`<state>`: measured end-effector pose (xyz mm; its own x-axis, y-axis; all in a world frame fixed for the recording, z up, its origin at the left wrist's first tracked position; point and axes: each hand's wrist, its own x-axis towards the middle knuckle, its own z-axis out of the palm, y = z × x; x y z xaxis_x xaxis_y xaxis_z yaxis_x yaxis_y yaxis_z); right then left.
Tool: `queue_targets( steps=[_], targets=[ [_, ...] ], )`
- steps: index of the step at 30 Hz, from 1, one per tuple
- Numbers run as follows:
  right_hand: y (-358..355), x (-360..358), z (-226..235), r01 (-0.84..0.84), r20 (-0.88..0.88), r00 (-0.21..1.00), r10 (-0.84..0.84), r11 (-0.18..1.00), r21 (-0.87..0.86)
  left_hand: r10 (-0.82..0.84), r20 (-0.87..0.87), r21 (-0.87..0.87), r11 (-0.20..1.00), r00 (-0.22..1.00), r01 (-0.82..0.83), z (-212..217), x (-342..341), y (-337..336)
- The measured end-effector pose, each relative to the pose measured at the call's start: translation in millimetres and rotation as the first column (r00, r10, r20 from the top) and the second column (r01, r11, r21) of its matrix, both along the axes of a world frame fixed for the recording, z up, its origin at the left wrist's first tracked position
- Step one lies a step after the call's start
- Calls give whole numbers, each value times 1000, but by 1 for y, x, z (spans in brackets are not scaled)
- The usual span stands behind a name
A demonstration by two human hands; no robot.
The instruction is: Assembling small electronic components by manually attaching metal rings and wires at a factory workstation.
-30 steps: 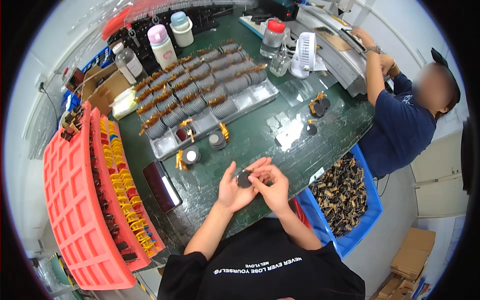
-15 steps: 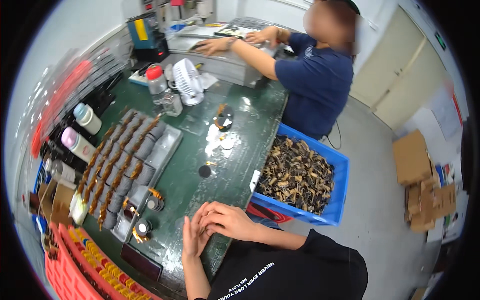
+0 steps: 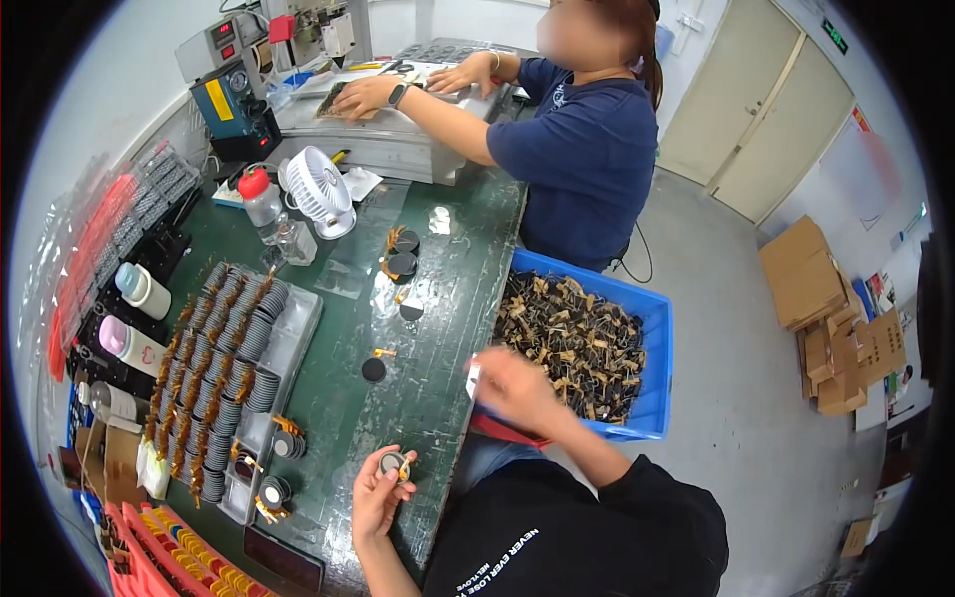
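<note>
Blue bin (image 3: 656,368) by right hand (image 3: 517,389), white fan (image 3: 319,189)

White wall (image 3: 139,90), pale double doors (image 3: 731,90), grey floor (image 3: 716,378), glossy green worktop (image 3: 338,383), stacked cardboard boxes (image 3: 804,271)

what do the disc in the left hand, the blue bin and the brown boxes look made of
The disc looks metal or coated plastic, matte grey; too small to tell which. The blue bin seems plastic: even colour, smooth, slightly glossy wall. The brown boxes look like cardboard: matte tan, folded edges.
</note>
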<state>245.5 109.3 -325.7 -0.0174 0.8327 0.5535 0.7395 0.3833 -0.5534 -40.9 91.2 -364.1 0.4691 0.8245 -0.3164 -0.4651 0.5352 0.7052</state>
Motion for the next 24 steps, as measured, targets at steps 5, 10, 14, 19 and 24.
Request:
queue_targets(
  steps=[5,10,14,19,24],
  targets=[
    [68,109,-90,341,-79,925,-373,902,-264,96,25,-6,995,995,-96,-10,-6,1],
    [123,141,-129,434,382,880,-282,804,-407,149,-14,20,989,989,-148,-6,-7,0],
    [153,154,-146,492,615,767,-181,782,-383,173,4,44,984,985,-173,-5,-6,1],
    [158,167,-140,445,687,720,-96,823,-352,170,38,21,985,985,-171,-6,-5,3],
    [127,162,-96,298,594,797,-114,928,-222,207,56,-12,978,977,-207,-5,-8,0]
  ],
)
